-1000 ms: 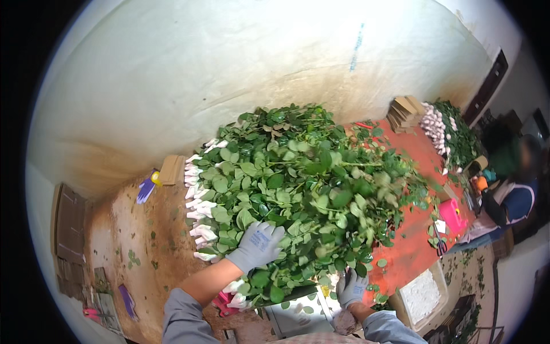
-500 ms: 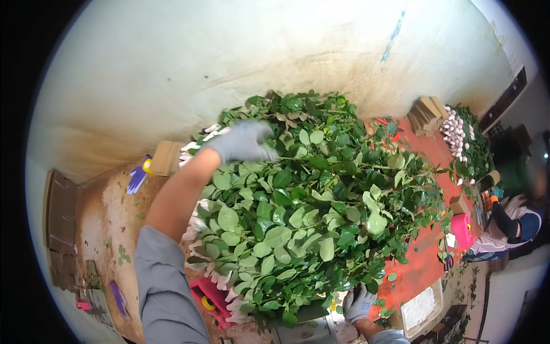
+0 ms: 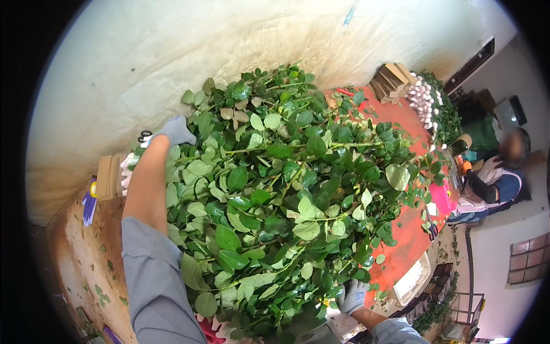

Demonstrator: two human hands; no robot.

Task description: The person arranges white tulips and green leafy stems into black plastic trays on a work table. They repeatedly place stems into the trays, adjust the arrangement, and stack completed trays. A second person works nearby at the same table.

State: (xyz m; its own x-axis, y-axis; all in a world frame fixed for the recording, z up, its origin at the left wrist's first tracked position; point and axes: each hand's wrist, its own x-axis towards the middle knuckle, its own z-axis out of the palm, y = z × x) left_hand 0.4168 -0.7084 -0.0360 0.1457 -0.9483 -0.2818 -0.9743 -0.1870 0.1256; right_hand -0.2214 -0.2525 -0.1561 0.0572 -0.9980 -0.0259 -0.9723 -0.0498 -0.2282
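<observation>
A big heap of leafy rose stems [image 3: 286,195] covers most of the table, with pale flower heads [image 3: 129,166] along its left side. My left hand [image 3: 176,131], in a grey glove, is at the heap's far left corner, touching the leaves. Foliage and the angle hide most of its fingers, and I see nothing held in it. At the near right edge of the heap is my right hand [image 3: 355,295], also gloved. Its fingers lie stretched out by the table edge, the tips partly under leaves.
The red tabletop [image 3: 401,252] shows on the right. Cardboard pieces [image 3: 392,83] and a bundle of pale roses [image 3: 423,103] stand at its far end. A pale tray [image 3: 413,281] lies near right. Another person [image 3: 492,183] works beyond a pink holder [image 3: 442,198]. Purple gloves [image 3: 90,207] hang at left.
My left hand has moved from above the heap to its far left corner. My view has shifted toward the right. My right hand stays at the near edge.
</observation>
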